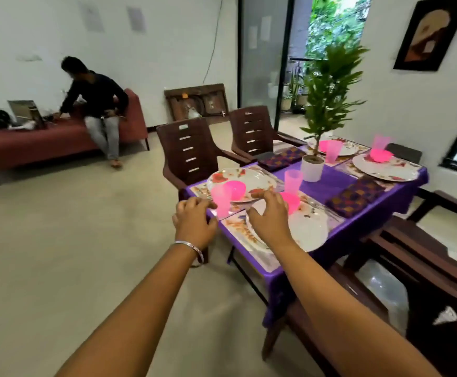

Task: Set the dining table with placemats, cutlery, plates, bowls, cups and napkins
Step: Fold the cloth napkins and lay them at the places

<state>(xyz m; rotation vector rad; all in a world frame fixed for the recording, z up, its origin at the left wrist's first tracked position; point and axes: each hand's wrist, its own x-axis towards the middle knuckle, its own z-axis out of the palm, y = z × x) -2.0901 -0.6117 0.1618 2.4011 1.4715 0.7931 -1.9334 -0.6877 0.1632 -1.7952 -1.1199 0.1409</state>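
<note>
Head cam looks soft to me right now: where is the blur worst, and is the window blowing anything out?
Head view: motion blur smears the whole picture, most on the pink cups near the left hand and right hand; the doorway greenery is overexposed; wide-angle bending curves the walls and the table edges; cutlery is too blurred to tell.

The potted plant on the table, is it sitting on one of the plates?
No, the potted plant stands directly on the purple tablecloth between the place settings, clear of every plate.
</note>
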